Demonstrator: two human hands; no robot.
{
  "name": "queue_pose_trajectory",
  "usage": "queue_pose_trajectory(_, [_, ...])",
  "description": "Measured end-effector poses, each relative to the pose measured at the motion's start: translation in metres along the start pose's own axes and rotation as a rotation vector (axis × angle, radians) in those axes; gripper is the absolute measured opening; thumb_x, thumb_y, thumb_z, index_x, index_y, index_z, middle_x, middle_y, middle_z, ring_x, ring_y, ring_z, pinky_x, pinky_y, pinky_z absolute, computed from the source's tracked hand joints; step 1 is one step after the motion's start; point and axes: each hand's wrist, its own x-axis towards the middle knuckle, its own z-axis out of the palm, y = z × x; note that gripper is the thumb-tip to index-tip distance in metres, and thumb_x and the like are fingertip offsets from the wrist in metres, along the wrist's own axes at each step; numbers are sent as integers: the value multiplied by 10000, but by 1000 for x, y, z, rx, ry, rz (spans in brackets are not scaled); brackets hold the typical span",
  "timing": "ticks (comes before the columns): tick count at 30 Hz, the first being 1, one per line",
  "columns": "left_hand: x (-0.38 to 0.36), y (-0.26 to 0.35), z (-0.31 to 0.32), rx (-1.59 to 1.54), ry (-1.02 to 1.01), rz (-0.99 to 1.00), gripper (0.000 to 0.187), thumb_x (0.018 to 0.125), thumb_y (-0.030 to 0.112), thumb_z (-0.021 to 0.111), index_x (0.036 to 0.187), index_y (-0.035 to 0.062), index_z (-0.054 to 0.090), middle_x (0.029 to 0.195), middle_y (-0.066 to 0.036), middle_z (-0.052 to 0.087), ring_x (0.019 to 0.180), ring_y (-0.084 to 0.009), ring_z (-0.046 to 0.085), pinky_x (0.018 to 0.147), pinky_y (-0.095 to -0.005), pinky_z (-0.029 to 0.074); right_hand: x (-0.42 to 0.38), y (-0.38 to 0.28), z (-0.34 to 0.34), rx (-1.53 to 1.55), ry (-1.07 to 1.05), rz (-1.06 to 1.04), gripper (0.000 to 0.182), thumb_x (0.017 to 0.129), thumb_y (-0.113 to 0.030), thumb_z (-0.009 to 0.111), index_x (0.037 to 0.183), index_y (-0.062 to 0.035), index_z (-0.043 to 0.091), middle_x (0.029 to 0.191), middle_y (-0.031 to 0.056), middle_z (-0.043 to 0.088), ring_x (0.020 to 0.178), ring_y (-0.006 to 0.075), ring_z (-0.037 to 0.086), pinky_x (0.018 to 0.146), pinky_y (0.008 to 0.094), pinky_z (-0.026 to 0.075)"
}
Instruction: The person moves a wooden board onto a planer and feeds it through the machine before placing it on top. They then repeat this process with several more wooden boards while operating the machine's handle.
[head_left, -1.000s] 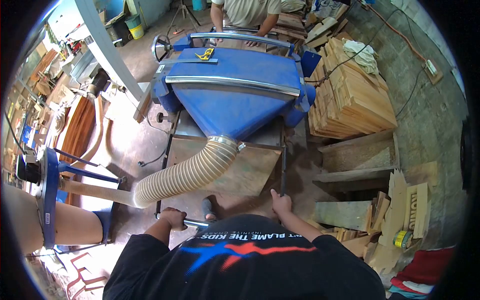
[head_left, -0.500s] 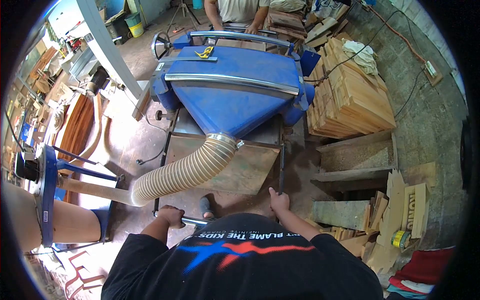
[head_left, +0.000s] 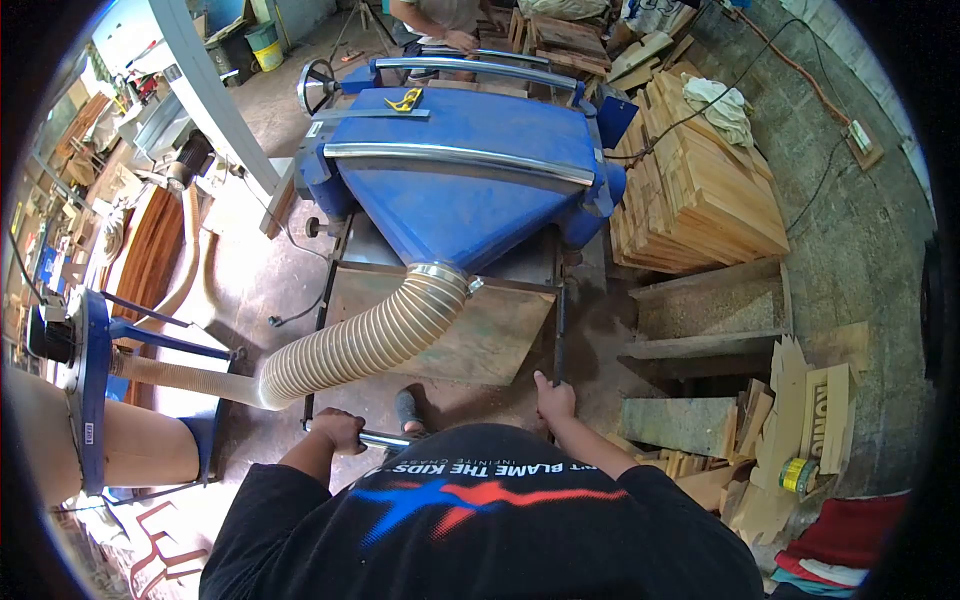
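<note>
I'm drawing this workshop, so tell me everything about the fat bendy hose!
The hose is tan and ribbed, perhaps plastic. A shiny clamp circles its end at the funnel of the blue machine. From there it bends left, crossing a board in view, to meet a thinner hose. The left hand isn't touching it.

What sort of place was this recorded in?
Probably a woodworking shop: a large blue machine with a ribbed hose stands near a stack of wooden panels, with wood offcuts nearby.

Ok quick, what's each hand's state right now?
Left hand: closed, holding the silver bar near its end.
Right hand: closed on the black side rail.
</note>
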Motion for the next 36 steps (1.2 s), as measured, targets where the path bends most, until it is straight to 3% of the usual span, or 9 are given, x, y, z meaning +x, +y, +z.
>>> queue_pose_trajectory(8, [2,0,2,-13,-7,-8,465,766,501,673,1061,142,708,1015,-130,738,997,-315,708,894,-450,544,-6,-11,-7,25,-58,48,606,922,-480,673,533,-26,578,472,119,564,419,259,617,446,402,493])
queue_pose_trajectory(11, [1,0,2,0,-3,1,468,765,504,672,1059,142,708,1006,-125,740,979,-317,712,884,-452,547,6,8,2,-49,-57,17,585,877,-548,668,655,-6,680,644,238,661,718,460,675,714,505,527])
queue_pose_trajectory(17, [-2,2,-2,10,12,4,435,774,484,650,1045,151,715,985,-98,746,969,-301,717,878,-447,555,17,25,15,-43,-17,50,583,869,-551,672,678,-1,706,719,275,670,801,453,680,768,515,522])
queue_pose_trajectory(20, [-1,1,-2,24,9,16,438,776,485,647,1051,150,710,977,-98,746,965,-300,718,871,-446,556,10,19,12,-24,34,-64,599,919,-480,676,550,-18,584,487,121,574,420,262,613,457,406,494])
queue_pose_trajectory(36, [15,-14,26,-36,80,63,451,813,522,624,1025,133,705,974,-133,743,967,-322,714,871,-458,545,3,8,3,-60,45,-66,613,892,-560,673,647,2,658,566,156,635,531,307,665,555,435,528])
